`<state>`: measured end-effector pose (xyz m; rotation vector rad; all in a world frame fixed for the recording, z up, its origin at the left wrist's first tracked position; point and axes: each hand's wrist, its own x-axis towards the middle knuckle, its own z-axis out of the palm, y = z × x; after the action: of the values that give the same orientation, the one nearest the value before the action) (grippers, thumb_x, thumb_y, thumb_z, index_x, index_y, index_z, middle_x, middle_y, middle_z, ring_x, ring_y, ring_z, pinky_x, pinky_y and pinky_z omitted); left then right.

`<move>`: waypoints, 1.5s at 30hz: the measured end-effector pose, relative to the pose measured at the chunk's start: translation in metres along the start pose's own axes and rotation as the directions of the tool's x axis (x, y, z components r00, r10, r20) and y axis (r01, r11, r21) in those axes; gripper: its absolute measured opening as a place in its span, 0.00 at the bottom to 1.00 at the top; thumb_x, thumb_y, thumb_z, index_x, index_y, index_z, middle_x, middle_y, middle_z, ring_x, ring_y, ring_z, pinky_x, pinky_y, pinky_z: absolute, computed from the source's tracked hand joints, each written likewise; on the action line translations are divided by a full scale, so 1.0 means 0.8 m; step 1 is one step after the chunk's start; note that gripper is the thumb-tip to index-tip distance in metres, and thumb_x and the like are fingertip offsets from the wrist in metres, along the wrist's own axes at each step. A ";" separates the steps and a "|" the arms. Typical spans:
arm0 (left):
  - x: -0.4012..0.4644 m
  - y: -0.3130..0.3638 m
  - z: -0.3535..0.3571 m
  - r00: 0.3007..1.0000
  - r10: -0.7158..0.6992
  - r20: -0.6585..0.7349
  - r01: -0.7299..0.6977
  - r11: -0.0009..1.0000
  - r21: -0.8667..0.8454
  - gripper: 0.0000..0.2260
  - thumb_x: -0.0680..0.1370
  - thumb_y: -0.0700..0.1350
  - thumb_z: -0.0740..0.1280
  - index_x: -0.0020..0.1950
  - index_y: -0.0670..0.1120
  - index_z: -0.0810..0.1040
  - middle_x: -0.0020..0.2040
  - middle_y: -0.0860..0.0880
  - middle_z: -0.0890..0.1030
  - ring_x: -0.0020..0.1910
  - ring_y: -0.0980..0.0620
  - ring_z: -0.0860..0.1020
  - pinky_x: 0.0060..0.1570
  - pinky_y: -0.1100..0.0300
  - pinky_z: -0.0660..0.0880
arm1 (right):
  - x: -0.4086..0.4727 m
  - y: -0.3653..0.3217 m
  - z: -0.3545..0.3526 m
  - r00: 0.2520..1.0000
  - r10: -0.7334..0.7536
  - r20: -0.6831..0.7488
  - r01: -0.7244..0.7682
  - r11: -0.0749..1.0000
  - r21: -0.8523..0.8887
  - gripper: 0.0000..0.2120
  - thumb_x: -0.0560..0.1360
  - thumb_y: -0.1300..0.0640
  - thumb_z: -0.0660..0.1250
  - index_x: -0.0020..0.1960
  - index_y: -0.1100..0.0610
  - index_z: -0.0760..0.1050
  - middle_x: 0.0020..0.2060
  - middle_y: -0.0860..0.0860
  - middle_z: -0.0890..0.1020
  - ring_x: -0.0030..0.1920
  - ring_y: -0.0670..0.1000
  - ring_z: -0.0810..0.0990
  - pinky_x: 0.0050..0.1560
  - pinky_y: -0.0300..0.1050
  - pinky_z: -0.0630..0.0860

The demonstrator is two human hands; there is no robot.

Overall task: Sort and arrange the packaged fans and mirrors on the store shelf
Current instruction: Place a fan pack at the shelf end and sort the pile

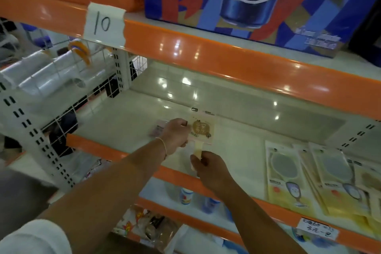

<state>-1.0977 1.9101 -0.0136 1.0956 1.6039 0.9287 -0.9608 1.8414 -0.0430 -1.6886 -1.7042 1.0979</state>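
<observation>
1. Right hand [208, 166]: nearest the viewer, at the front lip of the shelf [127, 128]. Its fingers are curled round the pale handle at the lower end of a packaged fan [201, 130], probably to steer the pack as it is laid down.

2. Left hand [175, 133]: just beyond, reaching over the orange shelf edge [99, 147]. Thumb and fingers pinch the left side of the same pack, steadying it. A thin band circles the wrist.

3. Packaged fan: held between both hands low over the shelf board, left of centre, printed face up, handle toward the viewer. Whether it already touches the board cannot be told. This seems to be the placing step.

4. A second pack [157, 130]: lies flat on the board just left of the held one, partly hidden by the left hand. Blur hides whether it is a fan or a mirror. The held pack is likely being set beside it to start a row.

5. Packaged mirrors [288, 177]: lie overlapping at the right of the same shelf, well apart from the fan, which suggests the two kinds are being kept separate.

6. Farther off: a paper label [104, 24] marked "10" on the upper shelf edge, with a blue printed box [247, 2] standing above it.
</observation>
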 end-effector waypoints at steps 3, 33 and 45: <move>0.017 -0.019 -0.037 1.000 -0.006 -0.022 0.007 1.000 0.016 0.06 0.79 0.42 0.64 0.44 0.44 0.79 0.39 0.45 0.78 0.31 0.49 0.76 0.29 0.60 0.75 | 0.011 -0.007 0.029 1.000 0.019 0.015 -0.019 1.000 0.017 0.12 0.78 0.45 0.63 0.54 0.51 0.78 0.39 0.52 0.82 0.40 0.52 0.81 0.40 0.45 0.74; 0.006 -0.064 -0.086 0.981 0.158 0.110 -0.187 0.648 0.738 0.03 0.75 0.46 0.63 0.45 0.48 0.70 0.41 0.50 0.76 0.43 0.47 0.76 0.41 0.60 0.70 | 0.040 -0.038 0.092 0.969 0.154 -0.192 -0.199 0.951 -0.239 0.17 0.67 0.36 0.68 0.42 0.49 0.70 0.39 0.45 0.77 0.40 0.49 0.77 0.36 0.42 0.70; 0.015 -0.057 -0.080 0.966 0.157 0.203 -0.251 0.401 0.881 0.11 0.73 0.41 0.64 0.54 0.41 0.78 0.53 0.42 0.80 0.51 0.44 0.80 0.48 0.57 0.75 | 0.049 -0.035 0.072 0.960 0.131 -0.249 -0.190 0.954 -0.231 0.18 0.70 0.50 0.69 0.55 0.59 0.73 0.48 0.53 0.79 0.45 0.51 0.76 0.45 0.45 0.76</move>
<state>-1.1719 1.9028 -0.0426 2.0929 1.9511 0.0164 -1.0275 1.8707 -0.0594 -2.0580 -1.6330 0.7366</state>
